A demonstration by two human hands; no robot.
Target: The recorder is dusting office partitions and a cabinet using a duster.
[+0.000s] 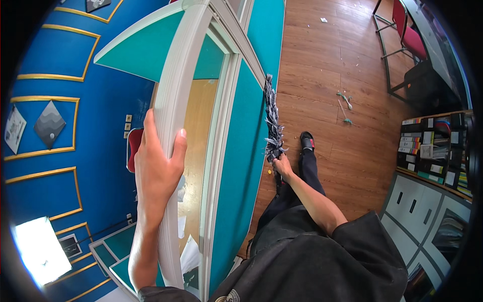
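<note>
My left hand [160, 162] rests over the top rail [174, 94] of a cubicle partition, thumb on one side and fingers on the other. Below that rail, the partition has a glass pane [200, 124] and a teal fabric panel [241, 158]. Lower down on the right, my right hand [283, 166] grips the handle of a fluffy grey duster [272, 117]. The duster's head points away from me, close along the teal panel's side; whether it touches the panel I cannot tell.
Green-and-white debris [345, 107] and small scraps lie on the wood floor [313, 56]. A shelf of binders [434, 147] tops a grey cabinet [407, 207] at right. A red chair [411, 41] stands by a desk at upper right. Another red chair [135, 150] is behind the partition.
</note>
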